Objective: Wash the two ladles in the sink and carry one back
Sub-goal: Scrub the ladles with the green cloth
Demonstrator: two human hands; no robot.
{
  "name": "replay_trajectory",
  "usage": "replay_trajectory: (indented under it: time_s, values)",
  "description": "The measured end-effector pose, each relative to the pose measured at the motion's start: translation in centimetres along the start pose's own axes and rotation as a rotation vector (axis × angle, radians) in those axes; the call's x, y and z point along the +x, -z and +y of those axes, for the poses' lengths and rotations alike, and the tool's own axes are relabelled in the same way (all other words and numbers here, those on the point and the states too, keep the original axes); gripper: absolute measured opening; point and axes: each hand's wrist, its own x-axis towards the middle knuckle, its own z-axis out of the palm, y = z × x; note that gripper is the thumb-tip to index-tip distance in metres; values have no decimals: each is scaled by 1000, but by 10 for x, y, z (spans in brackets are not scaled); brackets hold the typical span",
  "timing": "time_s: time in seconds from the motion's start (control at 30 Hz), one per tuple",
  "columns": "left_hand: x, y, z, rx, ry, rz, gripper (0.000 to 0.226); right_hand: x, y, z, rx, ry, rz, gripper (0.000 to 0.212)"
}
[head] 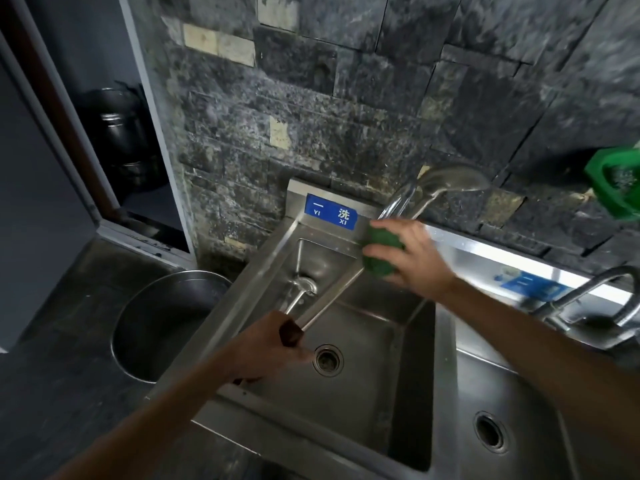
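Ladle (332, 299) over sink (367, 344) — sponge (381, 254) on shaft

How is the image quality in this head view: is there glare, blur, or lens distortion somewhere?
In the head view, strong glare sits on the steel ledge behind the right basin; the ladle bowl raised past the faucet looks smeared by motion; the wall and sink edges bend from the wide lens; the alcove with pots at left is very dark.
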Motion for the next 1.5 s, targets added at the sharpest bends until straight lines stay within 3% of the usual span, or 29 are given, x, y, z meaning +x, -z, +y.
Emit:
replay_trajectory:
  time_s: [0.13, 0.2, 0.27, 0.37, 0.47, 0.53, 0.63, 0.7, 0.83, 0.9, 1.0, 1.13, 1.2, 1.27, 1.33, 1.37, 1.43, 1.5]
  values:
    - [-13, 13, 5, 13, 85, -79, 21, 5, 32, 65, -165, -52, -164, 41]
    - [-12, 14, 5, -31, 130, -108, 21, 6, 30, 67, -203, -133, -138, 36]
    - [-9, 17, 12, -41, 109, -150, 18, 8, 18, 49, -199, -177, -66, 36]
    - [3, 28, 28, 50, 51, -218, 23, 16, -2, 0, -77, -28, -32, 39]
    - [19, 32, 36, 175, 48, -224, 26, 24, -13, -63, 42, 76, -25, 18]
    - [24, 30, 41, 227, 38, -244, 23, 28, -15, -93, 42, 80, -72, 22]
    - [30, 22, 41, 274, -9, -231, 15, 27, -17, -114, 29, 11, -167, 46]
    - [32, 14, 35, 331, -29, -116, 8, 27, -16, -118, 9, -19, -233, 55]
    - [29, -23, 25, 727, 47, 428, 34, 31, -6, -102, -76, -53, -399, 56]
    - [27, -41, 29, 801, 93, 572, 36, 35, 2, -91, -134, -45, -501, 60]
    - [34, -47, 33, 620, 174, 602, 27, 37, 6, -88, -241, 23, -565, 67]
    - [42, -43, 38, 302, 88, 492, 27, 39, -1, -112, -218, 30, -236, 24]
    - [39, -43, 33, 38, -65, 314, 31, 39, -3, -125, -178, 85, -104, 20]
    - [29, -37, 19, -237, -122, 52, 14, 41, 2, -128, -164, 206, -83, 17]
    - [17, -16, 6, -524, -50, -385, 15, 39, 8, -127, -162, 310, -142, 16]
    - [17, -1, 1, -701, 14, -489, 28, 37, 11, -127, -163, 342, -193, 14]
    - [34, 19, 0, -947, 148, -407, 63, 33, 11, -128, -146, 384, -282, 15]
    - [63, 26, 17, -853, 202, -231, 84, 31, 8, -135, -97, 415, -335, 15]
